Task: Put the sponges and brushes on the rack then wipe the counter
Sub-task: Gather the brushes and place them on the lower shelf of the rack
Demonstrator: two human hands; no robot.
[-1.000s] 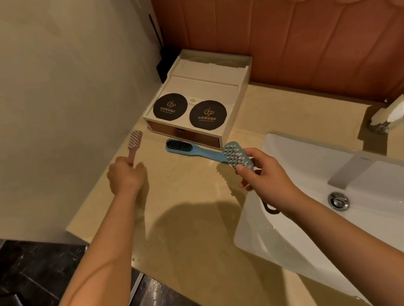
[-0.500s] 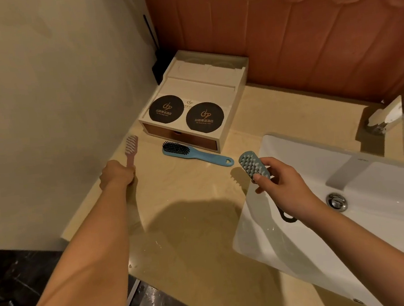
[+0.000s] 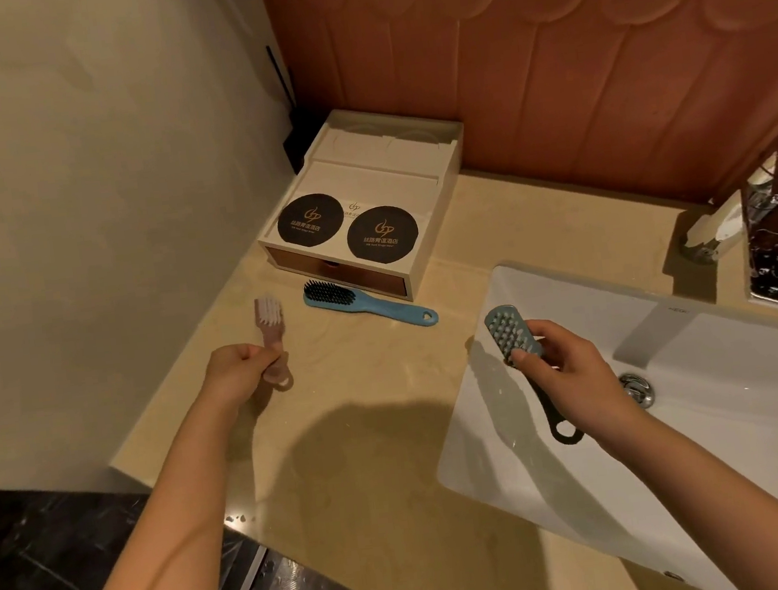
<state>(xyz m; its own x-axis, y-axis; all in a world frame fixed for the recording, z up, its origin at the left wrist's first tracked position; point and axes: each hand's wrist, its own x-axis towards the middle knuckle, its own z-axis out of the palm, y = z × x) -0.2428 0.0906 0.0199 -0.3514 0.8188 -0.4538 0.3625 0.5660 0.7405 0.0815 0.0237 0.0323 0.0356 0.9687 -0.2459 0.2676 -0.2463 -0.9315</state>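
Brush (image 3: pixel 368 304), blue, on counter (image 3: pixel 386 372) between left hand (image 3: pixel 236 373) and right hand (image 3: pixel 566 371).

The left hand (image 3: pixel 235 370) now grips the pink brush (image 3: pixel 270 323) left of the blue brush (image 3: pixel 368 304), while the right hand (image 3: pixel 565 371) has carried the teal brush (image 3: pixel 510 332) away to its right.

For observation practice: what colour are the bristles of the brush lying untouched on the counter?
Black bristles on the blue brush, clearest in the head view.
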